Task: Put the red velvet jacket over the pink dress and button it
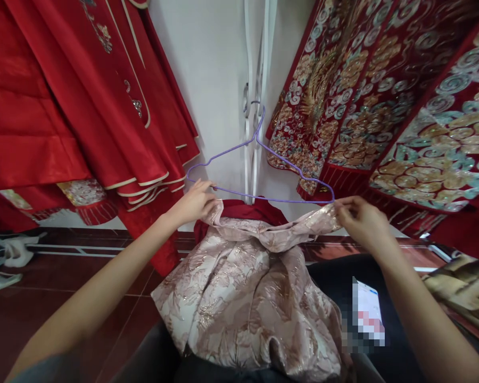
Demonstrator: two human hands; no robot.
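A pale pink brocade garment (239,287) with gold leaf patterns drapes over my lap, its waistband stretched between both hands. My left hand (197,201) pinches the band's left end, close to the lower left corner of a purple wire hanger (259,200). At the other end of the band, my right hand (357,215) grips the fabric beside the hanger's right corner. The hanger's hook catches on a white door handle in front of me. Dark red cloth (263,210) shows behind the band, under the hanger's bottom bar.
Red garments with cream piping (83,106) hang at the left. Richly embroidered red garments (383,96) hang at the right. White cabinet doors (207,80) stand ahead. A phone (368,308) lies on a dark surface by my right arm. White shoes (18,252) sit at far left.
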